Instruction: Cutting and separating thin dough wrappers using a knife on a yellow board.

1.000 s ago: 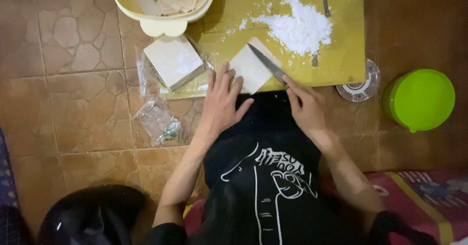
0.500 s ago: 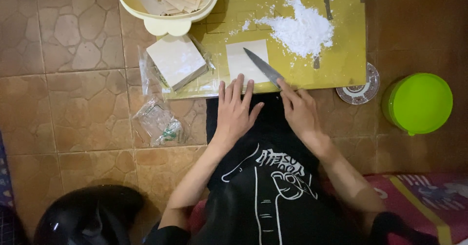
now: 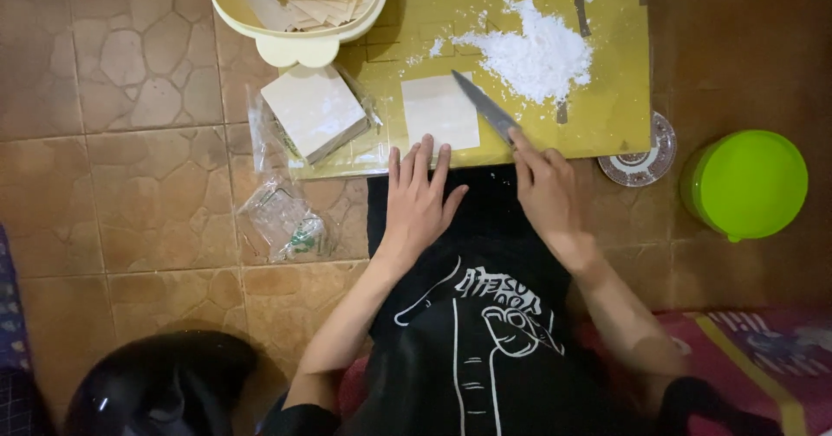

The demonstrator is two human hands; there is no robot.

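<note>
A yellow cutting board (image 3: 607, 115) lies on the tiled floor. On it sit a pale square sheet of dough (image 3: 439, 112) and a pile of white flour (image 3: 533, 53). My right hand (image 3: 546, 191) grips a knife (image 3: 485, 107) whose blade angles up-left beside the sheet's right edge. My left hand (image 3: 420, 200) lies flat with spread fingers at the board's near edge, fingertips just below the sheet. A stack of square wrappers (image 3: 314, 111) rests on clear plastic at the board's left corner.
A cream bowl (image 3: 299, 42) holding more sheets stands at the top. A green lidded container (image 3: 750, 185) and a small glass dish (image 3: 641, 160) sit to the right. Crumpled plastic wrap (image 3: 286, 224) lies on the tiles, a dark round object (image 3: 156, 393) bottom left.
Both hands have drawn back toward the near edge of the board. The left hand has left the sheet, which now lies square. The knife tip has slid off the sheet to its right edge.
</note>
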